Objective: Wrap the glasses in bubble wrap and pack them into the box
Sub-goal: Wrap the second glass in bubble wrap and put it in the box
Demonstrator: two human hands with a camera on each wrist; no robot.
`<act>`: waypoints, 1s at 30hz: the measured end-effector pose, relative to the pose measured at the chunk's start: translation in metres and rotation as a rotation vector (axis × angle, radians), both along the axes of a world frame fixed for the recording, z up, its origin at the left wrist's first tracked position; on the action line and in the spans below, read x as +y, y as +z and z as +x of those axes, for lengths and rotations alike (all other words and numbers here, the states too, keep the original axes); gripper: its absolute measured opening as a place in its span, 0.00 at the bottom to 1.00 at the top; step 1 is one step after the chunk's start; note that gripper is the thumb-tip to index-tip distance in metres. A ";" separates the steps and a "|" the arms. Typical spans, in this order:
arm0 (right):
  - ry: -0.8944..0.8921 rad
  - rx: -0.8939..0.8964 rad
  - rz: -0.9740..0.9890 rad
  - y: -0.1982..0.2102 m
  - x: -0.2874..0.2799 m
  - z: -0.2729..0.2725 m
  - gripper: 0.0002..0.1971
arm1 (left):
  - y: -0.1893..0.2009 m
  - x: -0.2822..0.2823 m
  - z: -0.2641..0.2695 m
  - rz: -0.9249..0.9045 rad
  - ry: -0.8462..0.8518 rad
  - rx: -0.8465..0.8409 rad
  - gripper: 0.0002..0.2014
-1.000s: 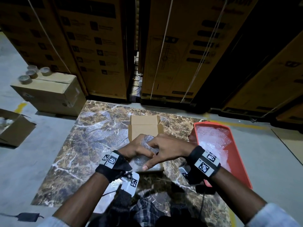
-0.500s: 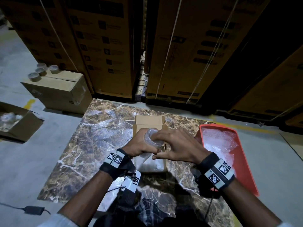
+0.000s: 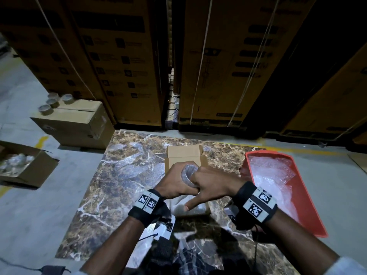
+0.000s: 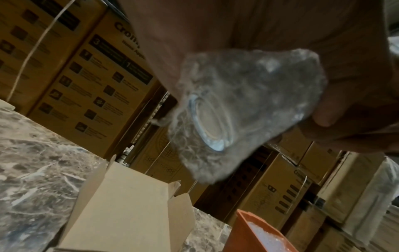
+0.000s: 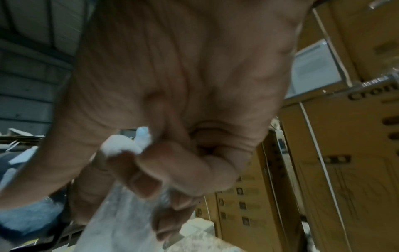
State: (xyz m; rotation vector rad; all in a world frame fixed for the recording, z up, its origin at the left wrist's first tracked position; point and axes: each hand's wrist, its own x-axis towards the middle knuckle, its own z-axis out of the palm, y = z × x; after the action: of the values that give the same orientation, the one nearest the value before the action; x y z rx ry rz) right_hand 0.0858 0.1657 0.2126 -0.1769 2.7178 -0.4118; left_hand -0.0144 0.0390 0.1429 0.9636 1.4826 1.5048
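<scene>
A clear glass (image 3: 187,172) half covered in bubble wrap (image 4: 248,88) is held just above the small open cardboard box (image 3: 183,154) in the middle of the marble slab. My left hand (image 3: 174,184) grips the glass from the left, its round base (image 4: 212,124) facing away from me. My right hand (image 3: 210,182) curls over it from the right and pinches the bubble wrap (image 5: 123,209), with the thumb pointing down. More wrap lies in the box's near end (image 3: 190,208), partly hidden by my hands.
A red tray (image 3: 309,211) full of bubble wrap sits at the right of the marble slab (image 3: 123,187). On the floor at left stand an open carton of glasses (image 3: 29,169) and a closed carton (image 3: 79,124) with tape rolls. Tall stacked cartons (image 3: 218,62) wall off the back.
Both hands rose slightly and turned the glass so its round end now faces up and away. The right thumb has swung down off the wrap.
</scene>
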 end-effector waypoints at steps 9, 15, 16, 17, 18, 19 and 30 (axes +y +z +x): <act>-0.287 0.681 -0.247 -0.013 0.014 0.007 0.35 | 0.007 0.006 -0.012 0.040 0.381 -0.529 0.17; -0.485 0.810 -0.442 -0.040 0.001 0.020 0.12 | 0.015 0.006 -0.025 0.181 0.375 -1.006 0.17; -0.533 0.797 -0.528 -0.045 -0.003 0.021 0.08 | 0.015 0.007 -0.024 0.186 0.368 -1.008 0.17; -0.553 0.780 -0.581 -0.048 -0.008 0.021 0.07 | 0.017 0.008 -0.023 0.190 0.357 -1.017 0.17; -0.549 0.774 -0.603 -0.050 -0.013 0.021 0.08 | 0.017 0.009 -0.022 0.188 0.350 -1.033 0.16; -0.530 0.779 -0.604 -0.050 -0.018 0.021 0.11 | 0.017 0.010 -0.021 0.185 0.345 -1.058 0.16; -0.488 0.660 -0.449 -0.045 -0.021 0.010 0.19 | 0.022 0.011 -0.006 0.104 0.409 -1.123 0.05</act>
State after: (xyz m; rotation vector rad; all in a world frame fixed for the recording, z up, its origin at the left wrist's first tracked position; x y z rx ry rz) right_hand 0.0961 0.1451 0.1677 0.2980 3.2473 -1.3072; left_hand -0.0208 0.0502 0.1646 -0.2250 0.7642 1.9236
